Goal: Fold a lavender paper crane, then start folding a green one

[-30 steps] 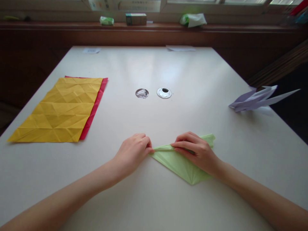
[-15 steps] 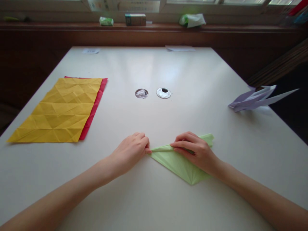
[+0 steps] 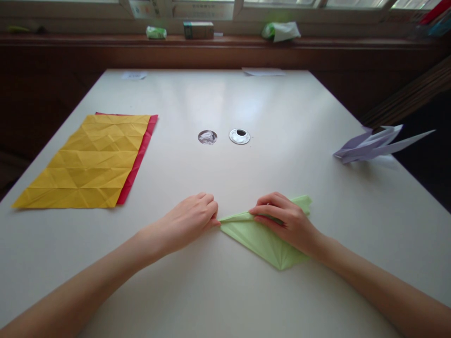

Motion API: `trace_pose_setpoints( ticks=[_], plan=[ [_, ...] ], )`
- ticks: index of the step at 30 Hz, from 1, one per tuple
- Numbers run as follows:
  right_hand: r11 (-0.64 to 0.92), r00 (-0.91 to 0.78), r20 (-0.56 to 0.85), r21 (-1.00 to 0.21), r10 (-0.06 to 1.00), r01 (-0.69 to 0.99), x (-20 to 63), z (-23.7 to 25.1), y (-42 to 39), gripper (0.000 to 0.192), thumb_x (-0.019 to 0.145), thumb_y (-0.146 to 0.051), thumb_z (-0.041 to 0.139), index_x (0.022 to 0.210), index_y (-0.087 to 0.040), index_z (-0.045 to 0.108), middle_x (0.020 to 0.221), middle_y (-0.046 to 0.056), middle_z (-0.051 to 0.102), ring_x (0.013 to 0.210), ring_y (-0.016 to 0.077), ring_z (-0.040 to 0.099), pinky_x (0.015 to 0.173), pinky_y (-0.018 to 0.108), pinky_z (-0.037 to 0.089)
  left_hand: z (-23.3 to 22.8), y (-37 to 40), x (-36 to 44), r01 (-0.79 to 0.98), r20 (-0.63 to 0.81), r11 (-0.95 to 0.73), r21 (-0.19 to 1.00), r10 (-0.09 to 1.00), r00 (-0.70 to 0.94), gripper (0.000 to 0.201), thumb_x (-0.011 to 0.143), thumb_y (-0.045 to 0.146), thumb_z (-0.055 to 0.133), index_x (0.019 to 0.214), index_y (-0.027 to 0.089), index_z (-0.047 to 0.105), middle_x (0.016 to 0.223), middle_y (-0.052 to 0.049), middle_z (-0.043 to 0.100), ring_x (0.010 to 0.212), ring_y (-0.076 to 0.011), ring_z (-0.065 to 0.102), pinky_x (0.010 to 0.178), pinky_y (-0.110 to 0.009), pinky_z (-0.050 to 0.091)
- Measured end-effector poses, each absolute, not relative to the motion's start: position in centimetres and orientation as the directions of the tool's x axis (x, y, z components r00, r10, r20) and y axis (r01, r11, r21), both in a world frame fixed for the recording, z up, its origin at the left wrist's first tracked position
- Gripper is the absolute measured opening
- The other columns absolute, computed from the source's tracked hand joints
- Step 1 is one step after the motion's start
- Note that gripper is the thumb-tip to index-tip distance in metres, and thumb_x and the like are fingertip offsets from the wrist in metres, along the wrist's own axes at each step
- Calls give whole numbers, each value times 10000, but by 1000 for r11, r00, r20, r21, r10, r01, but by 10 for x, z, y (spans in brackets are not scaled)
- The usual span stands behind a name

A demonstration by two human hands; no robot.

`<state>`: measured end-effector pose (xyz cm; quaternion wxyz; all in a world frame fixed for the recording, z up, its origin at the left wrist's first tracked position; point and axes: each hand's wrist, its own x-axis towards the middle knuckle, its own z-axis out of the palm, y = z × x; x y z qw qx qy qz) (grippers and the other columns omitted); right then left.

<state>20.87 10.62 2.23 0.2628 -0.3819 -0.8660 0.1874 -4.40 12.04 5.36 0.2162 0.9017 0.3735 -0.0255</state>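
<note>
Table (image 3: pixel 211 291) | yellow sheet (image 3: pixel 84 162), purple origami (image 3: pixel 364 149) beyond | right hand (image 3: pixel 289 218) pinching green paper (image 3: pixel 257 239) | left hand (image 3: pixel 193 213): grip unclear

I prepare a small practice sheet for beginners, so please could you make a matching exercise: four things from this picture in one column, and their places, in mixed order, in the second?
Things:
1. yellow sheet
2. purple folded paper
3. light green paper
4. box

Places:
A. partly under the right hand
B. on the window ledge
C. on top of the red sheet
D. near the table's right edge

Pairs: 1-C, 2-D, 3-A, 4-B
</note>
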Motion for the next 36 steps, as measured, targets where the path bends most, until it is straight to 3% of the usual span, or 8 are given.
trace_pose_setpoints(
  ticks=[6,10,13,17,20,28,36],
  plan=[
    [632,-546,329,-507,771,587,210,21,106,140,829,-164,537,932,-207,622,849,55,598,813,155,545,690,301,491,59,120,-46,697,-206,-493,521,719,664,133,856,318,496,841,189,524,872,1,555,802,-138,522,652,-238,394],
    [631,-543,331,-506,771,588,210,21,105,163,831,-160,534,963,-212,615,853,56,605,821,161,546,695,308,490,47,112,-37,700,-93,-496,514,779,620,54,838,237,519,855,186,527,866,-2,568,801,-136,538,649,-236,426],
    [642,-552,338,-507,762,575,210,22,105,162,829,-138,531,938,-213,625,845,52,605,805,151,543,681,295,485,40,98,-29,683,107,-619,387,766,633,129,865,115,430,895,171,543,919,-29,593,832,-137,547,691,-245,451],
    [651,-552,355,-513,754,560,209,23,106,153,822,-125,540,908,-204,637,829,49,606,787,143,544,677,286,485,35,73,-19,550,322,-835,25,527,786,240,867,57,378,1020,101,558,1031,-93,626,935,-184,577,758,-300,475],
    [649,-544,362,-519,757,557,208,23,107,154,823,-128,538,905,-206,641,832,50,612,793,145,552,685,291,492,30,59,-13,545,350,-826,-144,473,808,303,857,67,406,1134,34,523,1192,-143,569,1084,-238,538,857,-330,453],
    [638,-531,360,-524,767,564,208,22,106,152,818,-133,543,903,-208,644,830,54,617,792,153,560,684,303,499,22,52,-10,599,245,-771,-215,551,797,369,873,106,366,1215,34,485,1296,-157,483,1192,-256,462,930,-340,423],
    [640,-535,358,-506,766,578,208,23,107,152,813,-155,548,910,-219,646,826,55,618,783,158,565,676,304,499,20,56,-9,616,271,-776,-139,568,777,360,874,96,355,1201,43,494,1294,-157,485,1195,-246,464,936,-337,423]
  ],
)
